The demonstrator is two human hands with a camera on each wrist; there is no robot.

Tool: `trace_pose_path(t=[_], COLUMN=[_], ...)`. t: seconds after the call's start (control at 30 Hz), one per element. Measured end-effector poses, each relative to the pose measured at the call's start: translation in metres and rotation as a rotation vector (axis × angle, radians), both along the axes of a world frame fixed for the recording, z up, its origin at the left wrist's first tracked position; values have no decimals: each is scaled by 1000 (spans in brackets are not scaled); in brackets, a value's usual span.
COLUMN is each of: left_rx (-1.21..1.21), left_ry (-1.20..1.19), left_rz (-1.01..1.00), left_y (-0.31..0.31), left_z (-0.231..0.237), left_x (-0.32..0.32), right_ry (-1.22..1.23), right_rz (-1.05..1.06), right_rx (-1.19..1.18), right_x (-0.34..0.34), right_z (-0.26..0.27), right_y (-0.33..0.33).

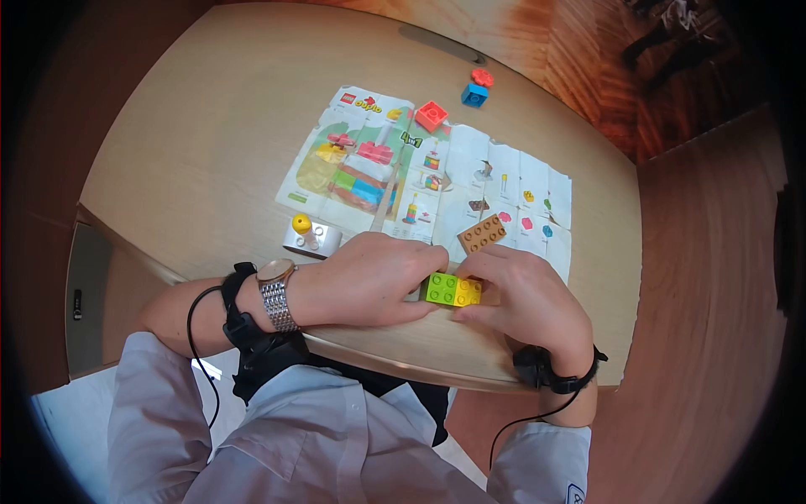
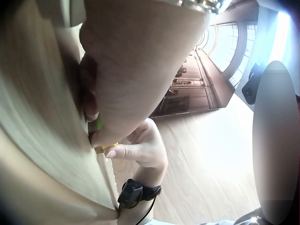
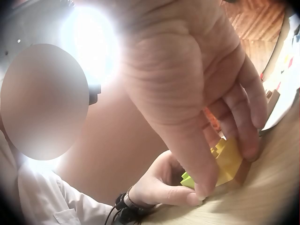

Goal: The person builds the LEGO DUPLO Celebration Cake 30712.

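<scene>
A green brick [image 1: 441, 288] and a yellow brick [image 1: 468, 292] stand side by side near the table's front edge. My left hand [image 1: 369, 279] grips the green one from the left. My right hand [image 1: 529, 294] pinches the yellow one between thumb and fingers, also seen in the right wrist view, where the yellow brick [image 3: 229, 161] rests on something brown underneath. The left wrist view shows only slivers of green and yellow between the hands. Just beyond my right hand a tan brick [image 1: 484, 234] lies on the sheet.
An unfolded instruction sheet [image 1: 462, 160] covers the table's middle. A white brick [image 1: 323, 238] with a yellow-topped piece [image 1: 302, 225] stands left. A red brick [image 1: 431, 116] sits on the sheet's top edge; a blue brick [image 1: 474, 95] and a red flower piece [image 1: 482, 77] are farther back.
</scene>
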State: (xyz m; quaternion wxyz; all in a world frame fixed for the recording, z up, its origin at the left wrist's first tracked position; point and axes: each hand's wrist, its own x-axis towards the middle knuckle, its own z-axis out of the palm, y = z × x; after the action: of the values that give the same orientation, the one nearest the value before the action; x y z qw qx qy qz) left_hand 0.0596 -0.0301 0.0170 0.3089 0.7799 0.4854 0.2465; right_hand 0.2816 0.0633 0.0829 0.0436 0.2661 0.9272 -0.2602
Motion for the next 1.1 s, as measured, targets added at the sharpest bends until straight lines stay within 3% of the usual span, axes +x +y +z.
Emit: trace_pose_path(t=[1.1], left_rx=[42], left_ry=[-11], left_rz=[-9], left_y=[0], left_z=[-8], left_x=[-2], right_ry=[47], right_rz=[65], right_rx=[-25], right_x=[-5], right_z=[-3], right_y=[3])
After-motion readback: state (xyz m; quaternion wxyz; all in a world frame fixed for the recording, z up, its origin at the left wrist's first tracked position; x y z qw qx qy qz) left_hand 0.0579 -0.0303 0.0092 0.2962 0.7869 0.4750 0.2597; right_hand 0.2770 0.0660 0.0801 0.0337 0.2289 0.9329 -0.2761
